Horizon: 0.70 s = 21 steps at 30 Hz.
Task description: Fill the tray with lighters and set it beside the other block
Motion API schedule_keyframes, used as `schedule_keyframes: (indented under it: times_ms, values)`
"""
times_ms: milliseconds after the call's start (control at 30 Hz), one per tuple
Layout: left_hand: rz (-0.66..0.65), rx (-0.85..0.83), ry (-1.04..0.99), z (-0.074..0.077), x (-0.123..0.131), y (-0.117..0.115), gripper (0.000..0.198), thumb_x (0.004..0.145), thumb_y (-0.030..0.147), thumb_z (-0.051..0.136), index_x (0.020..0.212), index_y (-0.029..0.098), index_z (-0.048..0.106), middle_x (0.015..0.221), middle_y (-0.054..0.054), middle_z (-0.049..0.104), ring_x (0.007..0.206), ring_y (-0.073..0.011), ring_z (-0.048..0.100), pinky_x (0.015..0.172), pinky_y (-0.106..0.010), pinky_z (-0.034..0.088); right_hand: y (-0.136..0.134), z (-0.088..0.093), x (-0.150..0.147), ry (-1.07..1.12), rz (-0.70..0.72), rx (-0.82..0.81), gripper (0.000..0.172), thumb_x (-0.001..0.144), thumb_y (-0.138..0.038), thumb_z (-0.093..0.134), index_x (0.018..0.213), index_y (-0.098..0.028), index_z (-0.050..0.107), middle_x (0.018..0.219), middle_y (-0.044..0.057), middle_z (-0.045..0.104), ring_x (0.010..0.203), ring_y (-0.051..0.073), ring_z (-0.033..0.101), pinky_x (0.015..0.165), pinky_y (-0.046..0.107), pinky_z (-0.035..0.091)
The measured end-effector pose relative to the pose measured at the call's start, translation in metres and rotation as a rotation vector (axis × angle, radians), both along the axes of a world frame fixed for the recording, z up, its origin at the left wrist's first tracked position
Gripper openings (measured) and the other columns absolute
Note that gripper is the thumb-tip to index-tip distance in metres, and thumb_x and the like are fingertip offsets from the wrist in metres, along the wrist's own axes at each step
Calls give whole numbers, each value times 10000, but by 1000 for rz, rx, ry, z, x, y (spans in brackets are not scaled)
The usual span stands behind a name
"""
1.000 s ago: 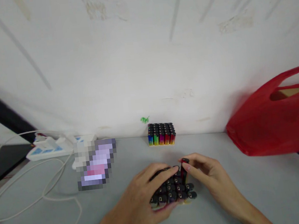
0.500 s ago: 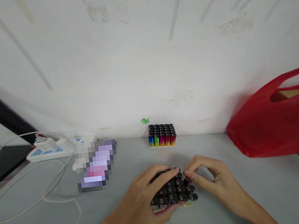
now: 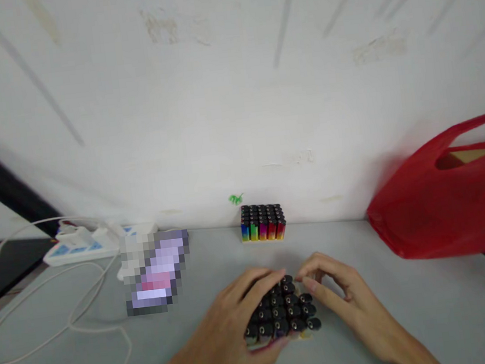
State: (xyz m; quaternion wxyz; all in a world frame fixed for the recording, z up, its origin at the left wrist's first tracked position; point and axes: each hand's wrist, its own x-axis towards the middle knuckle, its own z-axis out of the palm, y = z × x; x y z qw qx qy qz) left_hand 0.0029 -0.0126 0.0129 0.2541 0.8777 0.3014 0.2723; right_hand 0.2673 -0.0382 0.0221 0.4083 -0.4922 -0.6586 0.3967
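A tight block of lighters (image 3: 278, 313) with black tops stands upright at the near middle of the desk. My left hand (image 3: 236, 317) wraps round its left side, fingers over the far edge and thumb along the near side, partly hiding it. At the block's right side, my right hand (image 3: 340, 288) is curled, with thumb and forefinger slightly apart beside the far right corner. Nothing shows between these fingertips. One lighter (image 3: 306, 299) stands in the right column just below them. That column has a gap at its far end.
Against the wall stands a second block of rainbow-coloured lighters (image 3: 264, 230). To the left are a blurred phone (image 3: 160, 270), a white power strip (image 3: 101, 245) and loose white cables (image 3: 97, 327). A red bag (image 3: 456, 210) rests at the right.
The lighter pinched by my right hand now stands in the block's right column. My right fingertips have come off it and drawn slightly up. My left hand keeps its hold.
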Motion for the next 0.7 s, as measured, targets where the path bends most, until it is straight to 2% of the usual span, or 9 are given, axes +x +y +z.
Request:
schedule_keyframes:
  times_ms: [67,167,267,367,433,500,600,700]
  values:
    - [25,-67,-75,1,1,-1,944,862,203,869,1641,385,367,1575,-80,554,1400,-300,623,1221,-453,528,-3,1,2,28,44,-8,298,1066,-540,656,1212,-290,726,1158,57,704,1100,282,635,999,408,476]
    - [54,-245,-219,0,-1,3,1035,795,245,933,1644,368,352,1532,-96,588,1343,-313,660,1191,-495,544,-7,2,4,62,143,-90,594,964,-557,789,1481,-336,597,1413,80,641,1296,333,581,1144,483,433]
    - [34,-444,-317,-2,-6,11,1166,728,274,994,1671,368,316,1550,-98,607,1401,-334,638,1225,-540,502,-8,1,2,96,255,-194,890,817,-470,955,1578,-350,511,1542,84,588,1407,351,550,1221,519,403]
    - [-42,-542,-334,-4,-11,18,1258,691,326,1035,1702,340,287,1626,-133,568,1488,-362,582,1277,-582,432,-4,-3,-3,59,283,-170,1024,705,-341,1036,1585,-338,512,1600,96,560,1476,359,521,1266,540,377]
    - [-74,-570,-298,-5,-13,21,1293,685,368,1045,1719,324,271,1656,-157,550,1505,-380,572,1273,-600,433,-2,-8,-5,22,265,-122,1008,688,-306,1042,1562,-325,542,1579,105,581,1455,364,546,1248,550,406]
    - [-89,-590,-240,-6,-15,23,1326,681,374,1046,1736,318,245,1647,-165,570,1478,-388,602,1241,-597,474,0,-12,-5,-2,246,-99,922,702,-302,1031,1512,-310,590,1504,105,633,1382,364,600,1184,537,473]
    - [-111,-632,-174,-7,-15,24,1332,690,273,1027,1747,331,217,1534,-123,681,1352,-354,704,1155,-530,565,0,-15,-4,-61,211,-93,737,739,-318,1004,1391,-283,663,1333,88,701,1220,343,671,1049,483,548]
    - [-105,-644,-159,-4,-13,24,1320,678,176,1005,1738,348,237,1450,-72,742,1272,-324,746,1113,-479,592,0,-13,-4,-94,211,-80,653,758,-329,992,1328,-276,678,1269,72,706,1158,325,678,1000,450,552]
